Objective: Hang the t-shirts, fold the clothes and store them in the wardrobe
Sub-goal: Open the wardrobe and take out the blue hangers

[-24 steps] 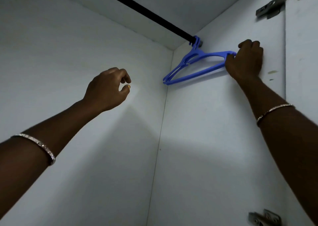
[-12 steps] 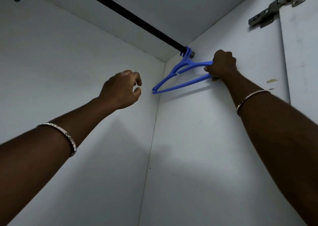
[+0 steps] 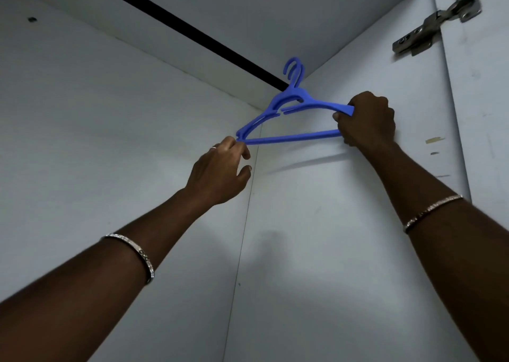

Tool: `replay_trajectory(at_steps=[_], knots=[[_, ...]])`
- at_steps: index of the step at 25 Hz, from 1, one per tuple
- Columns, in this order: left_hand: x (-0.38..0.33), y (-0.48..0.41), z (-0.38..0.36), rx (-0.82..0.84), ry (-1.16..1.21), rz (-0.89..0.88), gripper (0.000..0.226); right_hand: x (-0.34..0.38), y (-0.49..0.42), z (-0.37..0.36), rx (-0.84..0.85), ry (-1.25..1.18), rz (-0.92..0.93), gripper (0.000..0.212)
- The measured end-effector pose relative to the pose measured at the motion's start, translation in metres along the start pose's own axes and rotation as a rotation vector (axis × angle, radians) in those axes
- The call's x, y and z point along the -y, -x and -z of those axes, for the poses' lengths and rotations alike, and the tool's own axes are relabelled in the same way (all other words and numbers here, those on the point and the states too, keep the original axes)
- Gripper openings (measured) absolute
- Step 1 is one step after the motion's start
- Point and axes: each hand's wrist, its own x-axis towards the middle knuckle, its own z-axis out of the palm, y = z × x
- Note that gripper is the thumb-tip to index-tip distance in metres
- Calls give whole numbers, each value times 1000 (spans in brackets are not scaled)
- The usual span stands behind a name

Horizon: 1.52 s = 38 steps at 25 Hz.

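Observation:
Inside the white wardrobe, a pair of blue plastic hangers (image 3: 292,138) lies pressed together at the right end of the black rail (image 3: 179,25). Their two hooks stick up beside the rail's end; whether they still sit round it is unclear. My right hand (image 3: 366,122) grips the hangers' right end against the side wall. My left hand (image 3: 217,169) reaches up to the left tip, its fingertips touching the tip and its thumb apart below. No clothes are in sight.
The wardrobe's back wall (image 3: 110,141) and right side wall (image 3: 330,224) meet in a corner below the hangers. A metal door hinge (image 3: 435,23) is fixed at the upper right, by the door's edge.
My left hand has risen to the right and reached the hangers' left tip. My right hand has tilted the hangers, so the hooks now stand up at the rail's end.

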Motion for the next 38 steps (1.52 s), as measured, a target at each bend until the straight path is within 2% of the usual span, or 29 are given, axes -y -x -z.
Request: replay_trajectory(at_steps=[2,5,9,11,13,16,18,21,28,32,35,38], knots=[[2,1,-2,15,56,86,35,-3,16,9,77,-83,3,26],[6,11,2,59,53,243,51,2,51,31,279,-254,41,21],[22,54,18,244,80,396,72,14,111,47,523,-366,63,16],[34,83,27,248,113,415,60,17,145,44,605,-391,73,13],[44,112,39,277,261,458,40,17,179,40,675,-436,79,13],[55,154,64,434,523,551,33,14,225,35,775,-515,8,15],[55,181,79,497,551,555,32,14,254,38,814,-572,-52,18],[46,211,104,480,520,557,30,16,295,53,854,-647,-117,17],[-9,249,176,527,458,564,27,16,358,132,854,-715,-188,16],[-60,263,228,629,802,821,15,10,382,190,846,-725,-200,8],[-103,285,271,782,846,889,7,5,403,246,873,-735,-209,7],[-141,309,315,843,965,1018,4,4,421,297,936,-752,-236,7]])
